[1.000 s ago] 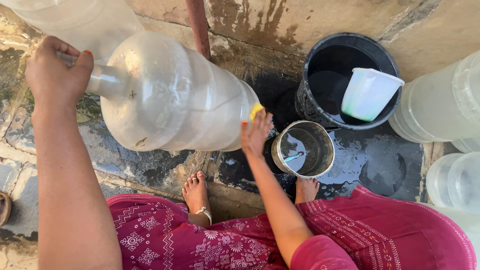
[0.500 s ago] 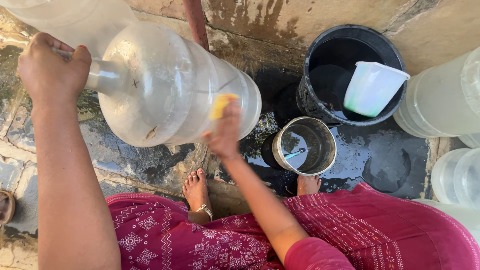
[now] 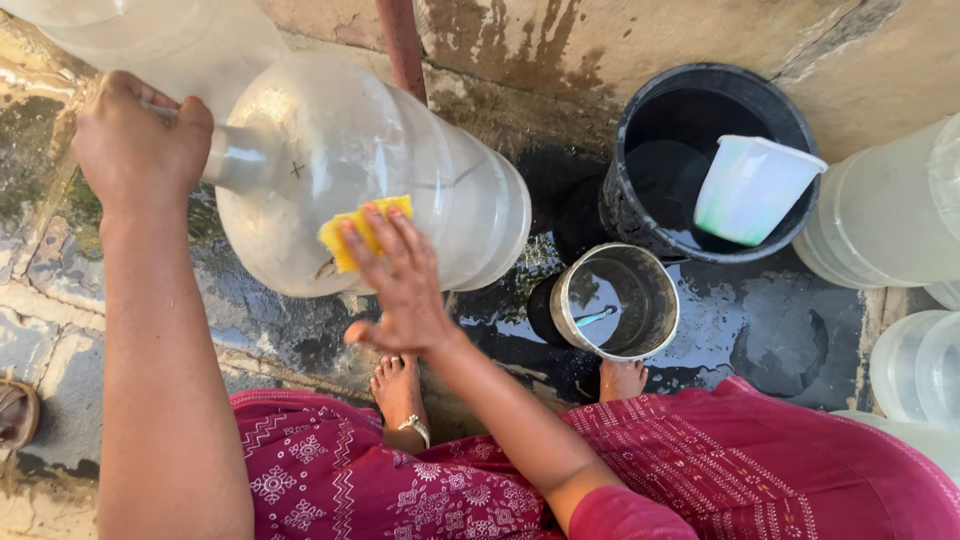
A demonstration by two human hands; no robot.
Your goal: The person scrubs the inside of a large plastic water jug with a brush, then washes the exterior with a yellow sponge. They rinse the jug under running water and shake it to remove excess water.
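Sliding leftward along the clear water jug (image 3: 400,170) since a moment ago, the yellow sponge (image 3: 360,232) now sits on the jug's shoulder, nearer the neck. This big jug lies on its side, raised over wet stone paving (image 3: 760,320). Pressing the sponge against it, the right hand (image 3: 400,285) has its fingers spread flat. Closed around the jug's neck, the left hand (image 3: 140,145) grips tight. Nearby stand a steel pot (image 3: 615,300) and a black bucket (image 3: 700,110) holding a pale plastic mug (image 3: 750,190).
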